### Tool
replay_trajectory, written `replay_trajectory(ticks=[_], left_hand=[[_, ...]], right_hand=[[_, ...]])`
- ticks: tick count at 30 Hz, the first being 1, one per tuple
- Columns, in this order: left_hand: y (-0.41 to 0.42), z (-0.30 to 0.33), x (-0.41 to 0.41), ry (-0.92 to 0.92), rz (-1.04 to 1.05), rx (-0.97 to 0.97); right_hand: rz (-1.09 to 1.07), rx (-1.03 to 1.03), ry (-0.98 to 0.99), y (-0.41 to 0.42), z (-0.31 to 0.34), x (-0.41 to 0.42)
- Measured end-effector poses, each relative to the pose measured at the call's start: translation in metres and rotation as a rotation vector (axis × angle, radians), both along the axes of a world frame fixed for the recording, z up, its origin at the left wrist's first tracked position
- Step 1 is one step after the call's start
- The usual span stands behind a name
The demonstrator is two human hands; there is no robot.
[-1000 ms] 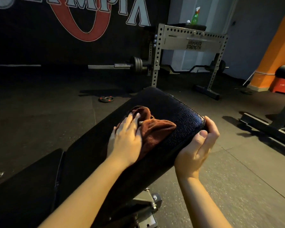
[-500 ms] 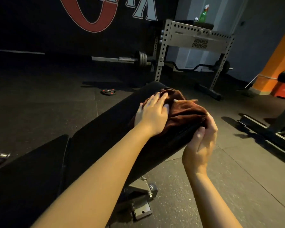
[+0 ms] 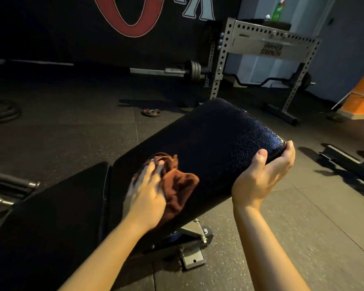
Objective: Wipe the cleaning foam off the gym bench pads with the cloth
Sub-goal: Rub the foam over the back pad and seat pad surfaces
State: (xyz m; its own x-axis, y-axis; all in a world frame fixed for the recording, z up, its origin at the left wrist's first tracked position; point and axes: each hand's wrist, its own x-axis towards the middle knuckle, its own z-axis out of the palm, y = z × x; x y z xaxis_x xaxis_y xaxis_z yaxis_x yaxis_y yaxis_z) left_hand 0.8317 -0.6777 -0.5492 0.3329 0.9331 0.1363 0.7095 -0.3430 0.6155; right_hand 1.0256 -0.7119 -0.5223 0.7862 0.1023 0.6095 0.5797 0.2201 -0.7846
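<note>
Back pad (image 3: 219,143) runs from centre toward 1 o'clock; seat pad (image 3: 57,206) adjoins it at 8 o'clock. Cloth (image 3: 177,183) lies on the back pad's near end, left hand (image 3: 147,194) on the cloth. Right hand (image 3: 263,175) at the pad's far corner, 3 o'clock. Rack (image 3: 261,51) behind at 1 o'clock, spray bottle (image 3: 277,9) on top. Weight plate (image 3: 151,112) on the floor (image 3: 72,131) at 11 o'clock.

Left hand (image 3: 147,192) smeared by motion blur, covering part of the cloth (image 3: 178,183). Right hand's fingers hidden beneath the bench pad (image 3: 219,143). Wall lettering (image 3: 135,15) cropped at top edge. Foam indiscernible.
</note>
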Motion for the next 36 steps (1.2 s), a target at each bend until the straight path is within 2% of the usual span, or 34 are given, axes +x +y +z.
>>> replay_trajectory(ticks=[4,7,10,14,17,19,22,30,33,36], left_hand=[[0.001,0.041,0.075,-0.024,-0.225,0.173],[0.017,0.065,0.113,-0.096,-0.329,0.179],[0.028,0.058,0.107,-0.106,-0.354,0.175],[0.028,0.025,0.056,-0.088,-0.269,0.134],[0.024,-0.018,-0.013,-0.076,-0.125,0.027],[0.011,-0.043,-0.051,-0.133,-0.015,-0.05],[-0.008,-0.053,-0.064,-0.161,0.019,-0.013],[-0.018,0.025,0.044,-0.074,-0.354,0.258],[-0.002,0.049,0.085,-0.052,-0.482,0.311],[0.019,0.074,0.128,-0.084,-0.528,0.29]], right_hand=[[0.021,0.045,-0.027,0.008,-0.001,0.004],[0.023,0.055,-0.051,0.008,-0.003,0.007],[0.006,-0.008,-0.067,0.006,-0.003,0.006],[-0.019,-0.089,-0.106,-0.001,-0.002,0.008],[-0.029,-0.11,-0.105,-0.005,-0.006,0.009],[-0.035,-0.088,-0.098,-0.007,-0.008,0.006],[-0.035,-0.045,-0.077,-0.008,-0.01,0.002],[0.004,0.012,-0.055,-0.011,-0.005,0.005],[0.051,0.069,0.063,-0.019,0.002,0.024],[0.021,0.02,0.158,-0.017,0.017,0.032]])
